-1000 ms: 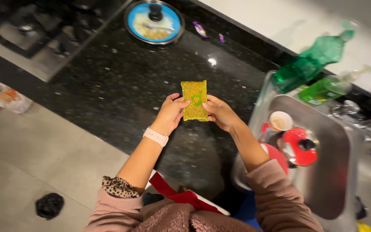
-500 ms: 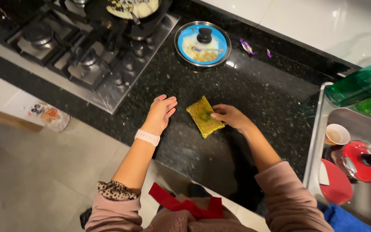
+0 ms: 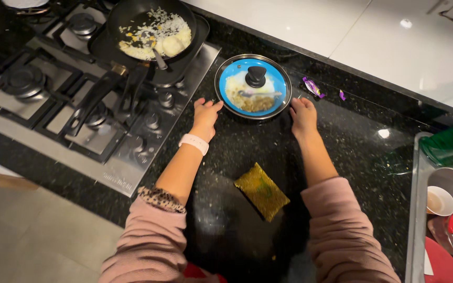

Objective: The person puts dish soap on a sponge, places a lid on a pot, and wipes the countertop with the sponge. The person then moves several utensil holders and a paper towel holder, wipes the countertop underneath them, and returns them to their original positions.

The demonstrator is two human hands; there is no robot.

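Both hands, left hand [image 3: 205,114] and right hand [image 3: 303,115], are resting open-gripped beside the round blue glass-lidded plate [image 3: 252,86]; the gold scouring sponge [image 3: 261,191] is lying free on the black tabletop [image 3: 352,152].

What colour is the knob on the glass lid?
Black knob, seen best in the head view.

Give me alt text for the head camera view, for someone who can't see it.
Both hands, left hand and right hand, reach either side of a lidded blue plate of food on a black counter. A gold sponge lies nearer the person. A pan of rice sits on the stove, left.
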